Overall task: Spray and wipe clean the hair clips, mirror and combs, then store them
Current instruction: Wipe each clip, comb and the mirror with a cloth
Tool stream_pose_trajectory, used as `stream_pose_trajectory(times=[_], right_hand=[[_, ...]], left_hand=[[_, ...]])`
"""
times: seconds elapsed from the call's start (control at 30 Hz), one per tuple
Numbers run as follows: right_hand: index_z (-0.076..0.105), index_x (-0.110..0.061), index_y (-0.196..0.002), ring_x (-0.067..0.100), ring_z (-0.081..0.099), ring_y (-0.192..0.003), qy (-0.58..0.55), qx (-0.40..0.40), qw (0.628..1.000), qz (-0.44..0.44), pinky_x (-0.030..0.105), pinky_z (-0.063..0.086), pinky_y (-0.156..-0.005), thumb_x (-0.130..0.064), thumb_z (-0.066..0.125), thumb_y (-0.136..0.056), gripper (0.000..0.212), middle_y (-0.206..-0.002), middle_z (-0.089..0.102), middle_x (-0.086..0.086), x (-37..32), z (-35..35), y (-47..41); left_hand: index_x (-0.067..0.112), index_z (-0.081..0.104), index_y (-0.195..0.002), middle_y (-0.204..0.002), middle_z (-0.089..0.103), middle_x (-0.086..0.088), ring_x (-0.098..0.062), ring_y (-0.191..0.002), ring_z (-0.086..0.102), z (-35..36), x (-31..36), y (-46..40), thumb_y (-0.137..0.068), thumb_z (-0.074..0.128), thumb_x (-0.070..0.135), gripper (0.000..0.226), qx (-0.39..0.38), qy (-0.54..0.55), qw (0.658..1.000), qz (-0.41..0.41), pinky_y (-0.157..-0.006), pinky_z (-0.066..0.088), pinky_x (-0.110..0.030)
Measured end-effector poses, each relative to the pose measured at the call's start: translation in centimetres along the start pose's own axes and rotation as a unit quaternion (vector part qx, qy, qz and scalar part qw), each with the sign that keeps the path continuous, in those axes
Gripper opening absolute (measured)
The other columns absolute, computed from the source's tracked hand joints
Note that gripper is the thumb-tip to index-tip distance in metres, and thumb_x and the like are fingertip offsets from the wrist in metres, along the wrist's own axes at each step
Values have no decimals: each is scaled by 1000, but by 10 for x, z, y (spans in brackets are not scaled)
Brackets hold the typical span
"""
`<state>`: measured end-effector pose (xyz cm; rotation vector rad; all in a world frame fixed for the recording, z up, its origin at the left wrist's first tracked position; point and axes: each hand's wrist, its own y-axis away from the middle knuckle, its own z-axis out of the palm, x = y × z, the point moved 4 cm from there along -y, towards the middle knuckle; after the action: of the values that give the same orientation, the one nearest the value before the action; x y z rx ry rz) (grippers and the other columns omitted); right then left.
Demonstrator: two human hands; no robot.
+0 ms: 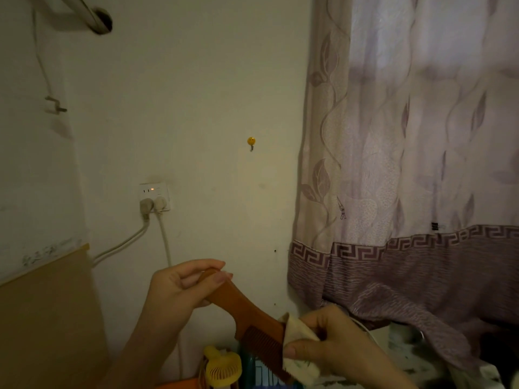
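A reddish-brown wooden comb (247, 313) is held up in front of the wall, its handle pointing up-left and its teeth down-right. My left hand (179, 287) grips the end of the handle. My right hand (328, 341) pinches a pale cloth (297, 335) folded over the toothed end of the comb, thumb in front and fingers behind. The far tip of the comb is hidden under the cloth. No hair clips, mirror or spray bottle are in view.
A small yellow hand fan (222, 366) stands just below the comb at the bottom edge. A wall socket (155, 197) with two plugs and cables sits to the left. A patterned purple curtain (407, 192) hangs on the right. A brown board (47, 318) leans at the left.
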<state>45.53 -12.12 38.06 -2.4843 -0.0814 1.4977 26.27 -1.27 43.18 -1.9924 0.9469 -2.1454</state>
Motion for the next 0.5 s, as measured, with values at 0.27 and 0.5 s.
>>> stream_pose_trajectory(times=[0.27, 0.5], right_hand=[[77, -13, -67, 9, 59, -60, -95, 56, 993, 43, 21, 44, -59, -10, 80, -72, 7, -64, 69, 4, 11, 5, 15], [77, -3, -71, 19, 68, -60, -269, 140, 950, 71, 24, 52, -55, 4, 71, -74, 10, -74, 72, 20, 26, 16, 14]], left_hand=[[21, 67, -105, -84, 75, -6, -22, -88, 71, 11, 5, 0, -62, 71, 26, 43, 2, 27, 999, -18, -67, 55, -25], [23, 61, -116, -83, 75, 6, -7, -77, 71, 46, -19, 20, -68, 74, 25, 50, -44, 14, 993, -110, -61, 53, -18]])
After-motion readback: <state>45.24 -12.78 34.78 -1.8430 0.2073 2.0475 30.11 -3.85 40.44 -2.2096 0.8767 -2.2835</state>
